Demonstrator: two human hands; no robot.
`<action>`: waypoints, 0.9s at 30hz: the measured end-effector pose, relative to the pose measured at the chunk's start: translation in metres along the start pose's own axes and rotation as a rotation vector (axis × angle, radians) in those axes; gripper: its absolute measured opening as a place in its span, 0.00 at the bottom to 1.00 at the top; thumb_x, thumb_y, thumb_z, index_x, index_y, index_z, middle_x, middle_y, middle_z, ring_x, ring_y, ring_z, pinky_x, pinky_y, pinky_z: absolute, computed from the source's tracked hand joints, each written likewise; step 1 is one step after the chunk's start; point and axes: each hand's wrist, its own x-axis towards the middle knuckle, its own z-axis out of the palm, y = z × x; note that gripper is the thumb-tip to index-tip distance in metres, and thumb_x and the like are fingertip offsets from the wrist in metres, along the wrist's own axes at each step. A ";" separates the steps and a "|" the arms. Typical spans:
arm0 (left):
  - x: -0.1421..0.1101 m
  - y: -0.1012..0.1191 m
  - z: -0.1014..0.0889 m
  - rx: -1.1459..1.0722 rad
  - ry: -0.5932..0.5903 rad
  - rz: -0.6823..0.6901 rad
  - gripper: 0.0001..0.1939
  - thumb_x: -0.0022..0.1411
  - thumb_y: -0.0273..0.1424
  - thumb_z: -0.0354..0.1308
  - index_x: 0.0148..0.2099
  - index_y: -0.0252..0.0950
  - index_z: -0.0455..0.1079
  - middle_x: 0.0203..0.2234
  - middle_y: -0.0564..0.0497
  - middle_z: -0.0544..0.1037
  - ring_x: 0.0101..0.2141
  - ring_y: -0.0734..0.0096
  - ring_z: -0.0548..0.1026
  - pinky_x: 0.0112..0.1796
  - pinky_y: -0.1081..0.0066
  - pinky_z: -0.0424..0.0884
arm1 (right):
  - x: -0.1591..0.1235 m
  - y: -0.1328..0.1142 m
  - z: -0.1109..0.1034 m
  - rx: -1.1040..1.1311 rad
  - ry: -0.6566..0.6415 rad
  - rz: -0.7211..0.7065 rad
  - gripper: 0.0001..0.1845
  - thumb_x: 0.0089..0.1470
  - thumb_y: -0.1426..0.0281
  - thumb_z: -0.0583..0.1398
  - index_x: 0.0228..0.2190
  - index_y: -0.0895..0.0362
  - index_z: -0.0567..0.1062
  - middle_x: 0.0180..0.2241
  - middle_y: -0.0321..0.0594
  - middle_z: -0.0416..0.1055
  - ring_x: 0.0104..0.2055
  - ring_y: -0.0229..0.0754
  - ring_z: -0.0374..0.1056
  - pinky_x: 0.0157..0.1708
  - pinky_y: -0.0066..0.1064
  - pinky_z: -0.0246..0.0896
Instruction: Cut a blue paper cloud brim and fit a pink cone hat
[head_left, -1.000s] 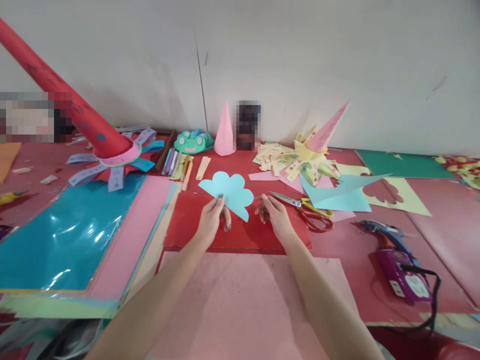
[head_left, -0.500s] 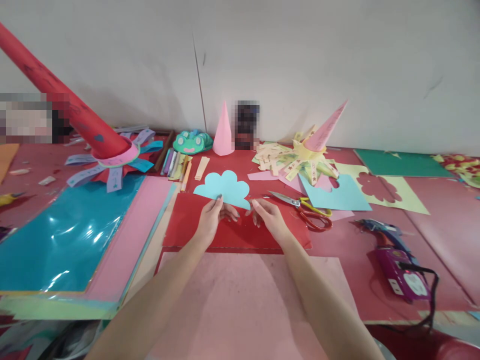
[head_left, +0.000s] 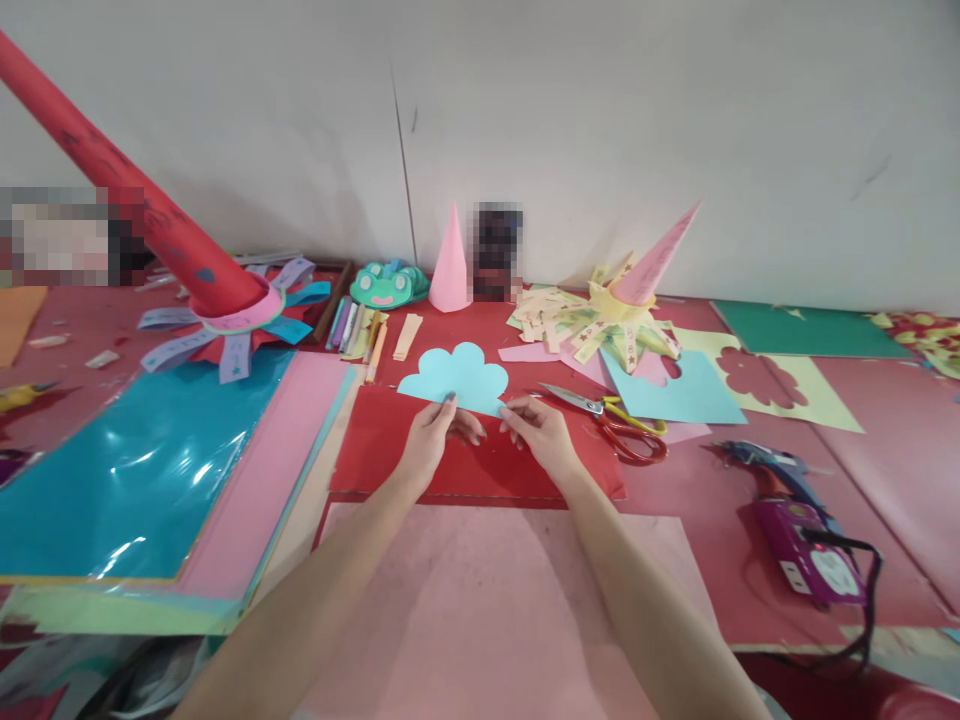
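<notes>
With twelve o'clock straight ahead of us across the tabletop (head_left: 900,450), our two hands met at a scalloped blue paper (head_left: 457,372), straight edge towards us, above the far part of a red sheet (head_left: 487,470). Our left hand (head_left: 429,440) gripped its straight edge at seven o'clock, thumb on top. Our right hand (head_left: 538,432) had its fingers (head_left: 506,415) pinched on the corner at four o'clock.

Around that blue paper, we had a plain pink cone (head_left: 450,268) upright at twelve, a green frog face (head_left: 388,288) at eleven and markers (head_left: 346,328) at ten. A long red cone (head_left: 172,235) leaned left between nine and ten, its collar fringed with strips. At two, a tilted pink cone (head_left: 656,255) rose from a yellow fringed collar (head_left: 619,310). Red-and-yellow-handled scissors (head_left: 634,440) lay between three and four, near our right hand, just short of a notched blue sheet (head_left: 694,395). Towards four, we saw a glue gun (head_left: 776,465) and a purple box (head_left: 806,550) together.
</notes>
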 end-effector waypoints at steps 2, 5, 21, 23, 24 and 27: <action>0.000 0.000 0.000 0.016 -0.003 0.001 0.23 0.57 0.48 0.55 0.23 0.33 0.69 0.20 0.46 0.77 0.20 0.72 0.72 0.25 0.71 0.67 | -0.001 -0.003 0.000 0.002 0.005 0.006 0.17 0.46 0.55 0.63 0.29 0.57 0.73 0.19 0.34 0.70 0.17 0.33 0.59 0.19 0.27 0.57; 0.000 -0.001 0.001 0.022 -0.003 0.001 0.23 0.57 0.48 0.55 0.23 0.33 0.69 0.20 0.46 0.77 0.20 0.71 0.72 0.25 0.71 0.67 | -0.003 -0.009 0.003 0.023 0.023 0.017 0.17 0.46 0.55 0.63 0.29 0.56 0.73 0.20 0.34 0.70 0.18 0.33 0.60 0.19 0.27 0.57; 0.005 0.008 -0.009 -0.007 0.213 0.046 0.16 0.56 0.40 0.57 0.24 0.33 0.70 0.22 0.49 0.78 0.20 0.76 0.71 0.25 0.73 0.65 | -0.001 -0.014 -0.002 0.037 0.148 0.066 0.19 0.47 0.53 0.62 0.27 0.57 0.74 0.19 0.34 0.70 0.17 0.32 0.58 0.18 0.26 0.56; 0.005 0.008 -0.009 -0.025 0.226 0.040 0.15 0.56 0.40 0.57 0.24 0.33 0.70 0.22 0.49 0.77 0.20 0.75 0.71 0.25 0.73 0.65 | -0.002 -0.016 -0.001 0.068 0.178 0.085 0.21 0.49 0.50 0.59 0.26 0.57 0.73 0.20 0.37 0.71 0.18 0.33 0.59 0.18 0.26 0.56; 0.004 0.009 -0.009 -0.031 0.226 0.033 0.15 0.56 0.40 0.57 0.24 0.33 0.70 0.22 0.49 0.77 0.20 0.75 0.71 0.24 0.73 0.65 | -0.003 -0.018 -0.001 0.090 0.186 0.091 0.23 0.50 0.49 0.58 0.26 0.57 0.73 0.20 0.38 0.71 0.18 0.34 0.59 0.18 0.27 0.56; 0.004 0.008 -0.008 -0.039 0.204 0.025 0.15 0.56 0.40 0.57 0.25 0.33 0.70 0.22 0.49 0.77 0.21 0.74 0.72 0.25 0.73 0.66 | -0.003 -0.019 -0.001 0.150 0.189 0.094 0.24 0.50 0.48 0.57 0.27 0.58 0.74 0.20 0.39 0.71 0.18 0.34 0.59 0.17 0.27 0.55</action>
